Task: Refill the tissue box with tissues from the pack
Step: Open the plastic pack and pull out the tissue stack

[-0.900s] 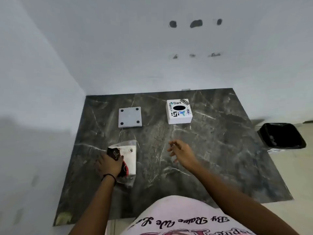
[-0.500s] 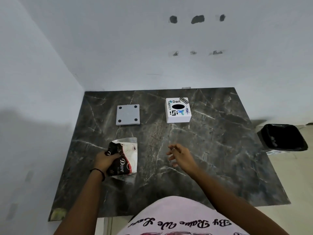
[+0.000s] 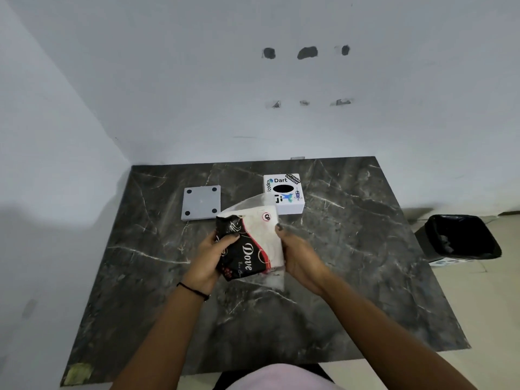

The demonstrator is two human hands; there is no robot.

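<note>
Tissue pack (image 3: 250,246) held above tabletop (image 3: 351,277), pinched between left hand (image 3: 209,258) fingers and right hand (image 3: 299,257) fingers. Tissue box (image 3: 284,194) just beyond fingertips. Step: opening pack, seemingly. Next: draw tissues out.

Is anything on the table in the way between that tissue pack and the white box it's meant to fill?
Nothing visible. Both hands hold the tissue pack just in front of the tissue box; the grey plate lies off to the left.

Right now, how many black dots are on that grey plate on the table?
4, one in each corner of the grey plate. The tissue pack covers a bit of its near right edge but hides no dot.
</note>
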